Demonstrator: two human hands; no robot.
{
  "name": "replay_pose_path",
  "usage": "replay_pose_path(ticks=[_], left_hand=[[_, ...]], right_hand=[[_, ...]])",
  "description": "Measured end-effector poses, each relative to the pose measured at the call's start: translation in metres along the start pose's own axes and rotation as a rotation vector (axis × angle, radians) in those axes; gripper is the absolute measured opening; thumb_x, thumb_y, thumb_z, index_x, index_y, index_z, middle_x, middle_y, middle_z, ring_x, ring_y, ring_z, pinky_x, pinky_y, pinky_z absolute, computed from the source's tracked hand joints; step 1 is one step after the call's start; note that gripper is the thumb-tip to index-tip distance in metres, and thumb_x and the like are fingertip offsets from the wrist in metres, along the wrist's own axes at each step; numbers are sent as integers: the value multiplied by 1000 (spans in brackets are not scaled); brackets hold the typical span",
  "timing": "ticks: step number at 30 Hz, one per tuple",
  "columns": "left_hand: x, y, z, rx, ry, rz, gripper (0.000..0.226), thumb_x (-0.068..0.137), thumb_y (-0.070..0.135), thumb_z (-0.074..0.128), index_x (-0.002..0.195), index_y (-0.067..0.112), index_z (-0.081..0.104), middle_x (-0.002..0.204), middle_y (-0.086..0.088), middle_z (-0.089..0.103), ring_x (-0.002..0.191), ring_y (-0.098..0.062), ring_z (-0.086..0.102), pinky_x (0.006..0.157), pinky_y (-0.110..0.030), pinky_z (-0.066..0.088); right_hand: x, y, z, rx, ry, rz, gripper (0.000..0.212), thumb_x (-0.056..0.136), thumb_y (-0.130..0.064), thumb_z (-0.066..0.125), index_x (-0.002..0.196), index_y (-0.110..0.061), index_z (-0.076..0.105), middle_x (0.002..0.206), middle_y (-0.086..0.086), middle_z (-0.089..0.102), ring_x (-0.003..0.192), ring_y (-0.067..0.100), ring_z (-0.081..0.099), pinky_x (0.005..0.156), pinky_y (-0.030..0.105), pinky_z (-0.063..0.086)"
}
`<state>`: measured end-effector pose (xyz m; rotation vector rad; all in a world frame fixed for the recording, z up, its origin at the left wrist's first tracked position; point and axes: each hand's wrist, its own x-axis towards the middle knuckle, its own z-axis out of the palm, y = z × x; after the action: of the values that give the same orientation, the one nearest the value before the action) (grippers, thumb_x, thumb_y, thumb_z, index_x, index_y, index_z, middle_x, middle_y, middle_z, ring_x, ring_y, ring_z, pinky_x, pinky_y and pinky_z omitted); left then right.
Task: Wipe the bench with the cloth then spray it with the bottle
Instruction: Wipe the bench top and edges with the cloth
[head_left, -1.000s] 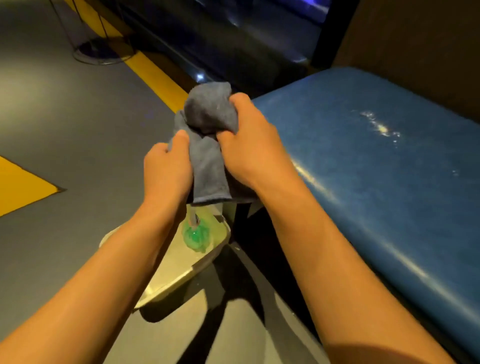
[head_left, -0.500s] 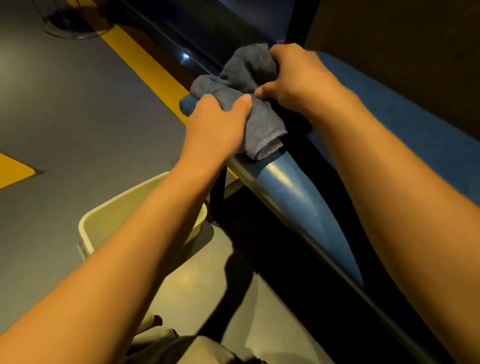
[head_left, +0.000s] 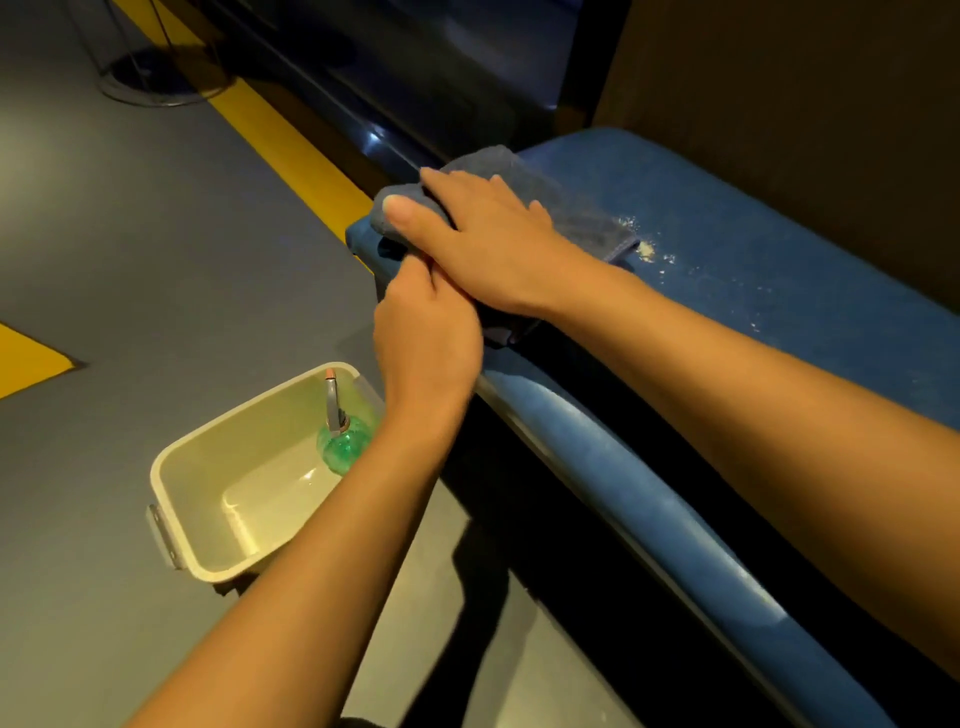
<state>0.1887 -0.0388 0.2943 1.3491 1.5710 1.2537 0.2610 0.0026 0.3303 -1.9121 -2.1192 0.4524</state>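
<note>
The right hand (head_left: 493, 244) lay flat, fingers spread, pressing the grey-blue cloth (head_left: 561, 208) onto the padded blue bench (head_left: 779, 270)'s end. The left hand (head_left: 426, 338) curled beside it, its hold unclear. The green spray bottle (head_left: 343, 441) stood in a cream plastic tub (head_left: 208, 467).

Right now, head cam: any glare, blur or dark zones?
Head view: dim and warm-tinted; glare streak along the blue padded bench front edge; deep shadow under it; left hand slightly motion-blurred; right hand on the grey cloth sharper; wide-angle bowing at edges.

Cloth (head_left: 566, 208) now flat on bench (head_left: 779, 270) under right hand (head_left: 488, 244).
</note>
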Motion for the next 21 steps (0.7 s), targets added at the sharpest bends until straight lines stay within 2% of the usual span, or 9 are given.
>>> replay_pose_path(ticks=[1, 3, 6, 9, 12, 14, 16, 19, 21], left_hand=[[-1, -3, 1, -97, 17, -37, 29, 92, 15, 36, 65, 13, 45, 67, -4, 53, 64, -23, 45, 63, -36, 35], [-7, -7, 3, -159, 40, -55, 34, 92, 14, 35, 58, 16, 34, 59, 2, 40, 59, -17, 33, 61, -35, 29], [-16, -12, 12, -70, 108, 36, 31, 94, 16, 30, 63, 17, 33, 77, 3, 39, 68, -13, 38, 66, -28, 29], [-22, -16, 23, -70, 230, 72, 23, 91, 20, 28, 84, 11, 48, 108, -5, 42, 93, -19, 36, 83, -26, 31], [-24, -13, 32, -203, 261, 10, 43, 92, 20, 25, 121, 1, 50, 136, -13, 42, 115, -25, 42, 101, -37, 35], [-25, -14, 35, -210, 267, 31, 45, 94, 17, 25, 129, -2, 45, 139, -18, 41, 125, -27, 41, 105, -40, 34], [-25, -18, 39, -208, 266, 42, 45, 95, 16, 25, 129, -6, 44, 138, -21, 43, 128, -31, 40, 105, -42, 33], [-29, -19, 42, -179, 226, 37, 46, 98, 14, 28, 142, 3, 30, 152, -11, 28, 141, -20, 24, 115, -26, 19], [-33, -19, 42, -127, 169, 42, 50, 99, 14, 28, 147, 6, 17, 157, -6, 15, 145, -13, 13, 114, -17, 10]], right_hand=[[0, 3, -1, -36, -1, -19, 70, 91, -65, 25, 148, -24, 26, 158, 1, 22, 147, 29, 12, 115, 60, 8], [-2, 8, -3, -86, 4, -45, 68, 92, -64, 26, 148, -27, 27, 159, 0, 20, 147, 26, 10, 116, 56, 8], [-3, 10, -1, -125, 31, -67, 63, 92, -63, 28, 146, -30, 30, 157, -1, 22, 146, 23, 14, 115, 52, 11], [-3, 12, 2, -207, 85, -104, 59, 91, -63, 30, 142, -33, 36, 153, -1, 28, 140, 23, 22, 111, 48, 17], [1, 13, 2, -267, 93, -148, 56, 90, -64, 32, 137, -35, 42, 156, 3, 22, 143, 30, 15, 112, 54, 10], [6, 14, 2, -244, 30, -161, 56, 89, -66, 33, 139, -40, 38, 160, 2, 9, 147, 34, -2, 111, 64, -3], [12, 16, 0, -244, -43, -178, 58, 88, -67, 32, 142, -46, 30, 162, -1, 3, 146, 36, -9, 107, 69, -9], [27, 17, -3, -259, -95, -184, 55, 89, -66, 32, 141, -49, 28, 161, -3, 7, 147, 35, -7, 105, 71, -7], [43, 19, -8, -259, -95, -132, 53, 90, -63, 34, 140, -46, 32, 160, -2, 13, 147, 36, -2, 106, 71, -2]])
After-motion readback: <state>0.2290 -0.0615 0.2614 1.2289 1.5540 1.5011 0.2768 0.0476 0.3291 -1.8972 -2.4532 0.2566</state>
